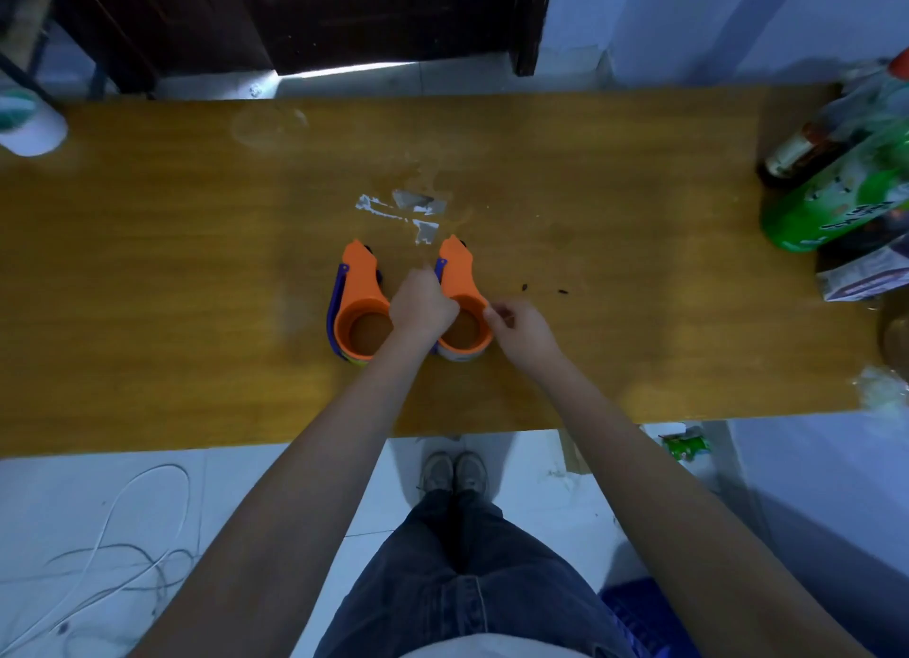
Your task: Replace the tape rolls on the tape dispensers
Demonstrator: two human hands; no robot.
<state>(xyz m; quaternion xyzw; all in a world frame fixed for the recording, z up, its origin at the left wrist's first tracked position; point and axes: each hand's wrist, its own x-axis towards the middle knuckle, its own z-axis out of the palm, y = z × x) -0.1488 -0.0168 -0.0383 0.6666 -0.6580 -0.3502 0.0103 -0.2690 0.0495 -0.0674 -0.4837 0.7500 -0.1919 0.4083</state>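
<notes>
Two orange tape dispensers with blue side parts lie side by side in the middle of the wooden table [196,264]. The left dispenser [358,291] lies untouched, its round ring showing the table through it. My left hand [422,301] is closed over the left edge of the right dispenser [460,274], covering part of its ring. My right hand [516,325] touches the ring's right rim with its fingertips, fingers loosely curled. A pale tape roll edge [460,357] shows under the right dispenser's ring.
Torn white tape scraps [408,212] stick to the table just beyond the dispensers. Bottles and a green packet [836,200] crowd the right end. A white cup [29,126] stands at the far left. Cables [113,559] lie on the floor.
</notes>
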